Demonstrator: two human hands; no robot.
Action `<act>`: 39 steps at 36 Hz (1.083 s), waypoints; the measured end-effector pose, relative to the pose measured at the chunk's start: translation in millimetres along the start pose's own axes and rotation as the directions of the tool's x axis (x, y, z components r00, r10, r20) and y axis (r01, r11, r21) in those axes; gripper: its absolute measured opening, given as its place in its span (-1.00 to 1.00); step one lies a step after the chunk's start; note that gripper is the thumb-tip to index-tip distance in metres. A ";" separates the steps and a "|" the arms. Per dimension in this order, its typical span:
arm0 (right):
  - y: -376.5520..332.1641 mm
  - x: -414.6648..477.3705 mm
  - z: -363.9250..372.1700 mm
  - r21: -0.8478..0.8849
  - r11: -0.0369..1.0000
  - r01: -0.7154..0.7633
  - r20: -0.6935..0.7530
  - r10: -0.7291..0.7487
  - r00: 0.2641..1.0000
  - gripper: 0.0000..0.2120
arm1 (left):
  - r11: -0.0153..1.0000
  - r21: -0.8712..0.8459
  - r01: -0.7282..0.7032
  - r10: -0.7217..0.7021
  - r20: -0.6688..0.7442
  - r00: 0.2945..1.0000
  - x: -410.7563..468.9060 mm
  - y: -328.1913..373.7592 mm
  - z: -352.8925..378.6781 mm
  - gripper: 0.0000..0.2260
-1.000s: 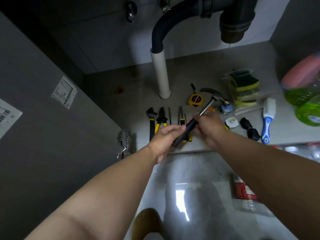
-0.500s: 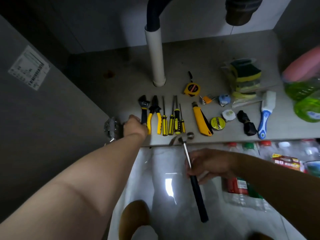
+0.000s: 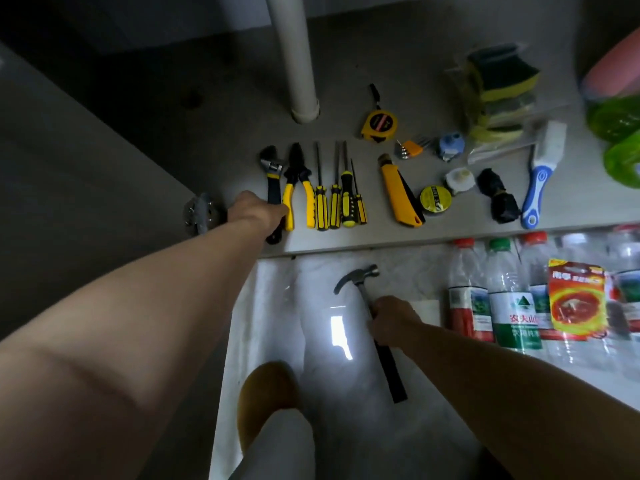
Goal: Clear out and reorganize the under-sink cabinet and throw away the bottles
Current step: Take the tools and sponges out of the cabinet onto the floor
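My right hand (image 3: 394, 322) is shut on the neck of a claw hammer (image 3: 356, 276), holding it over the white floor in front of the cabinet, head pointing toward the cabinet. My left hand (image 3: 258, 211) reaches onto the cabinet floor (image 3: 346, 64) and closes on the handle of the adjustable wrench (image 3: 272, 168), at the left end of a tool row. Several clear plastic bottles (image 3: 467, 289) with red and green caps lie on the floor at the right, below the cabinet edge.
Right of the wrench lie yellow pliers (image 3: 297, 181), screwdrivers (image 3: 332, 202), a utility knife (image 3: 398, 195), tape roll (image 3: 435, 199) and tape measure (image 3: 379, 125). Sponges (image 3: 498, 77), a brush (image 3: 540, 174) and green bottles (image 3: 620, 133) sit right. A white pipe (image 3: 298, 64) stands behind.
Both hands held the hammer over the tool row. My left hand let go and moved to the wrench; my right hand drew the hammer out over the floor.
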State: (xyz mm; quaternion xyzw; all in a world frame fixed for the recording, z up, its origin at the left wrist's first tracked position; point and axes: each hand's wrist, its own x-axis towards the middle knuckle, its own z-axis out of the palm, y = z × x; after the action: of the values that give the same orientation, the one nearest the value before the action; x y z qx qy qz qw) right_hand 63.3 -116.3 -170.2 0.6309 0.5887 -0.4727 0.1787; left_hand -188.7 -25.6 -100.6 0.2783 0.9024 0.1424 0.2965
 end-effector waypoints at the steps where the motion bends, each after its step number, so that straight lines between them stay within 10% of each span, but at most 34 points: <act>1: -1.6 2.9 -3.3 0.010 1.000 -0.014 -0.019 0.014 1.000 -0.80 | 1.000 0.012 -0.001 0.001 -0.006 1.000 -0.2 0.5 0.1 -0.65; 9: -4.7 16.0 -25.3 0.192 0.981 -0.038 0.024 0.034 0.999 -0.72 | 0.994 -0.031 -0.108 0.106 -0.057 0.993 -8.4 -8.3 4.3 -0.97; 25: -27.3 -50.0 -124.9 0.474 0.879 0.057 0.434 -0.290 0.853 -0.74 | 0.795 -0.599 -0.099 0.188 0.087 0.978 -46.0 -3.2 -14.6 -0.87; 34: -52.8 -66.1 -157.3 0.739 0.594 0.317 -0.106 -0.362 0.926 -0.80 | 0.865 -0.497 -0.070 0.460 0.729 0.508 -117.6 39.0 -1.5 -0.75; 39: -38.6 -59.0 -154.6 0.719 0.630 0.295 -0.120 -0.306 0.944 -0.87 | 0.905 -0.372 -0.205 0.424 0.765 0.485 -123.9 46.0 9.1 -0.83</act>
State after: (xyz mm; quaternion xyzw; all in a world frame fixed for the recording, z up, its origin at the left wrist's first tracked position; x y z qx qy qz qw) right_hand 96.0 -19.8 -34.2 0.5391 0.4477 -0.6944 -0.1637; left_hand -81.0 -60.5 -31.8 0.4366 0.5627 0.1494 0.6859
